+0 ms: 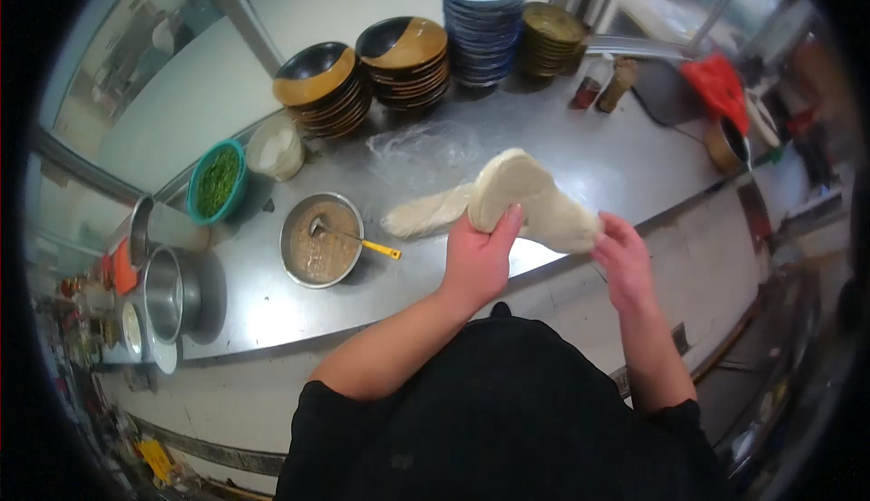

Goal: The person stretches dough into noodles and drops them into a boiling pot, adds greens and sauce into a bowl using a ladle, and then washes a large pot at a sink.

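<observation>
A flattened piece of pale dough (518, 195) is held up above the front edge of the steel table. My left hand (482, 252) grips its left part, thumb on top and the other fingers hidden beneath. Fingers of my right hand (622, 252) pinch the narrow right end, where the dough is drawn out. A long roll of dough (424, 214) lies on the table just left of the held piece, partly behind it. Crumpled clear plastic film (421, 149) lies behind the roll.
A metal bowl of brown paste (317, 256) with a yellow-handled ladle (381, 249) is at left, near a teal bowl of chopped greens (217, 184). Stacked bowls (485, 34) line the back. Bottles (594, 82) and a red cloth (718, 89) are at right.
</observation>
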`<state>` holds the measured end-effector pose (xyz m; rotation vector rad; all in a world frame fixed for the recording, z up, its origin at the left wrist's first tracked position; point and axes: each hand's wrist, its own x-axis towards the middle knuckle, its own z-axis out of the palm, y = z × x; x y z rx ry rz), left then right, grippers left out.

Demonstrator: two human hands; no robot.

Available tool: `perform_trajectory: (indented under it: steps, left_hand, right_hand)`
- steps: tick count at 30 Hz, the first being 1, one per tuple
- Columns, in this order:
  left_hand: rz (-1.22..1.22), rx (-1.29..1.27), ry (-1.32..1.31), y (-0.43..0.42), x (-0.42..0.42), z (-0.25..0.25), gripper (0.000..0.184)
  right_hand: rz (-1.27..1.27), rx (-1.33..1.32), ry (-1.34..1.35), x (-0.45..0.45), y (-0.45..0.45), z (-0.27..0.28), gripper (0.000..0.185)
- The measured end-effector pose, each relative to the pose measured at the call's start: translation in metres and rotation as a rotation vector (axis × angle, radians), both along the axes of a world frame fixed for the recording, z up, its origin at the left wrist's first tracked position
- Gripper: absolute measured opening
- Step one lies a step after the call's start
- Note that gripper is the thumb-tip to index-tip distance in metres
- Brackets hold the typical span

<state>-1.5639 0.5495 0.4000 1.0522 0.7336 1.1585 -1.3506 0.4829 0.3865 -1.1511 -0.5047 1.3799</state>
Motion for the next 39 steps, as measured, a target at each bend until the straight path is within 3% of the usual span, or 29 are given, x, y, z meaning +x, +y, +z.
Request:
perform_trajectory:
  steps: [1,2,3,5,7,8,12,14,15,17,18,20,26,27,29,33,35,39]
  left_hand:
    - [0.039,0.139,0.208,-0.005,0.002,0.002,0.030]
    - [0.013,0.147,0.208,-0.008,0.007,0.002,0.030]
    - [0.015,0.185,0.263,-0.012,0.013,0.001,0.033]
    - [-0.006,0.224,0.321,-0.019,0.022,-0.003,0.036]
    - [0.033,0.506,0.410,-0.020,0.025,-0.005,0.047]
    - [-0.031,0.458,0.476,-0.025,0.022,0.002,0.059]
    - [-0.122,0.388,0.339,-0.023,0.019,0.004,0.059]
    - [-0.247,0.179,-0.068,-0.017,0.019,-0.008,0.053]
    - [-0.248,0.181,-0.068,-0.018,0.019,-0.004,0.053]
    - [-0.262,-0.091,-0.028,-0.021,0.021,0.006,0.051]
    - [-0.264,-0.088,-0.029,-0.019,0.022,0.005,0.051]
    - [-0.264,-0.268,-0.201,-0.017,0.025,0.001,0.050]
    - [-0.192,-0.357,-0.180,-0.023,0.031,0.006,0.042]
    - [-0.197,-0.353,-0.179,-0.021,0.031,0.009,0.042]
    - [-0.107,-0.543,-0.438,-0.017,0.030,0.014,0.040]
    - [-0.108,-0.489,-0.444,-0.020,0.034,-0.003,0.042]
    - [-0.063,-0.462,-0.303,-0.026,0.037,-0.009,0.045]
    - [-0.194,-0.545,-0.521,-0.013,0.034,0.006,0.049]
  right_hand:
    - [-0.103,0.105,-0.328,-0.009,0.003,-0.004,0.029]
    - [-0.208,0.198,-0.659,-0.018,0.005,-0.005,0.026]
    - [-0.143,0.252,-0.502,-0.027,0.003,0.008,0.018]
    - [0.107,0.277,-0.473,-0.047,0.004,0.039,0.013]
    - [0.118,0.287,-0.432,-0.058,0.015,0.040,0.013]
    - [0.156,0.300,-0.394,-0.061,0.019,0.040,0.014]
    - [0.145,0.322,-0.277,-0.065,0.022,0.037,0.016]
    - [0.148,0.284,-0.212,-0.067,0.021,0.037,0.016]
    - [0.147,0.286,-0.213,-0.068,0.021,0.034,0.016]
    - [0.092,0.323,-0.389,-0.069,0.023,0.026,0.014]
    - [0.090,0.325,-0.391,-0.068,0.023,0.025,0.014]
    - [0.087,0.324,-0.558,-0.066,0.022,0.024,0.012]
    - [0.099,0.389,-0.845,-0.063,0.021,0.033,0.012]
    - [0.093,0.391,-0.846,-0.064,0.022,0.032,0.012]
    - [0.060,0.482,-0.857,-0.067,0.023,0.030,0.014]
    - [0.020,0.470,-0.855,-0.075,0.024,0.041,0.017]
    - [0.079,0.389,-0.966,-0.069,0.024,0.045,0.020]
    - [-0.026,0.521,-0.831,-0.068,0.024,0.038,0.021]
